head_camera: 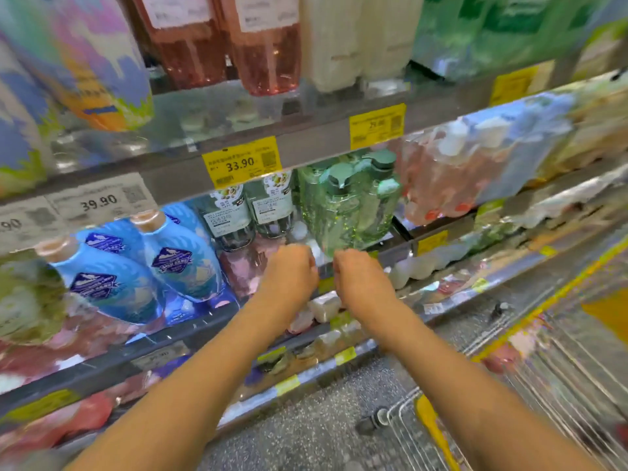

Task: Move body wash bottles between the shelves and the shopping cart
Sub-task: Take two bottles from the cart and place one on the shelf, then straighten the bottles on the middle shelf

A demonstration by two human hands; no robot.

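Filling most of the frame, the shelves [306,147] run from lower left to upper right, with yellow price tags [241,163] clipped along their edges. At the lower right, the wire shopping cart [550,379] with yellow trim stands on the speckled floor. Blue bottles [180,256] with tan caps stand at centre left on the middle shelf, and just right of them sit dark clear bottles with white labels [231,219]. The green body wash bottles [350,205] with pump tops stand at the centre of the frame on that same shelf, just above both hands. Pink bottles [265,49] line the shelf at the top centre. The left hand [292,270] and right hand [360,277] are side by side just below the green bottles, fingers curled; whether they hold anything I cannot tell, since the fingertips are hidden.
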